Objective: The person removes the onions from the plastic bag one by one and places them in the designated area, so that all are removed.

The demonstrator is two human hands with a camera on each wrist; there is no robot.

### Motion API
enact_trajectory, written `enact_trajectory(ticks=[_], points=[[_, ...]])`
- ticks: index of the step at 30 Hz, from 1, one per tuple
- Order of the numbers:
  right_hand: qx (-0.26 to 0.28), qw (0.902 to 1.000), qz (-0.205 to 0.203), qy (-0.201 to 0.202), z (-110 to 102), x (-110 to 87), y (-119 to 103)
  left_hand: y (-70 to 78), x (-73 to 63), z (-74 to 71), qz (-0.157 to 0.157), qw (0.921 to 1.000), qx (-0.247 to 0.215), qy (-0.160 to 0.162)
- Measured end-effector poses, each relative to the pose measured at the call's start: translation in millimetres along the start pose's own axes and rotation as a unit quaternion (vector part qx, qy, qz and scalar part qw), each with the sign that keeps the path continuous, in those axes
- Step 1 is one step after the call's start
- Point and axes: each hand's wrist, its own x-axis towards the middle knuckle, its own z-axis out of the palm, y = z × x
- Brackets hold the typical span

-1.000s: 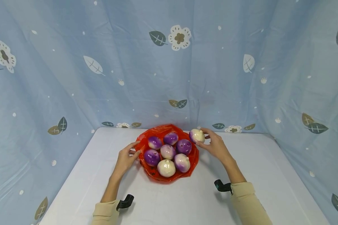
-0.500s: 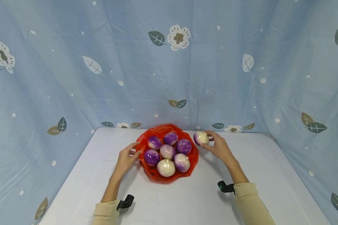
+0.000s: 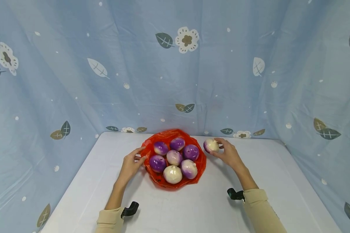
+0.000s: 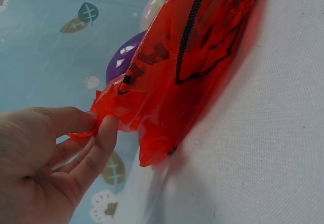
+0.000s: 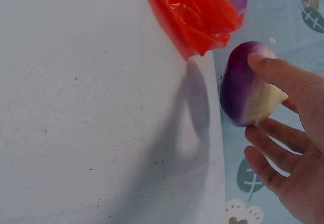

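Note:
A red plastic bag lies spread wide in the middle of the table, with several purple-and-white turnips inside it. My left hand pinches the bag's left edge between thumb and fingers; the left wrist view shows the red film drawn up at the fingertips. Just right of the bag, my right hand grips another turnip, apart from the rim. In the right wrist view, thumb and fingers hold this turnip from both sides, above the table surface.
The white table ends at a blue patterned curtain behind the bag, and the curtain also hangs at both sides. Black camera mounts stick out from the wrists near the sleeves.
My right hand has carried the turnip rightward and slightly down, away from the bag's right edge. The left hand and the bag have stayed in place.

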Motion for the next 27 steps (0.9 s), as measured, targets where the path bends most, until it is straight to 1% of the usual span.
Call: enact_trajectory(ticks=[12,19,22,27], points=[[-0.009,0.9998,0.020,-0.001,7,0.9,10,-2.2,-1.1,1.3,0.001,1.0000,-0.002,-0.003],[-0.021,0.9994,0.026,0.000,10,3.6,9,-4.3,-1.9,-0.1,0.002,1.0000,0.001,0.001],[-0.023,0.9991,0.035,-0.001,11,3.8,9,-4.8,-1.1,-0.2,0.007,1.0000,-0.002,-0.003],[-0.026,0.9988,0.042,-0.001,12,4.2,9,-5.5,0.5,0.5,0.005,0.9999,-0.006,-0.009]])
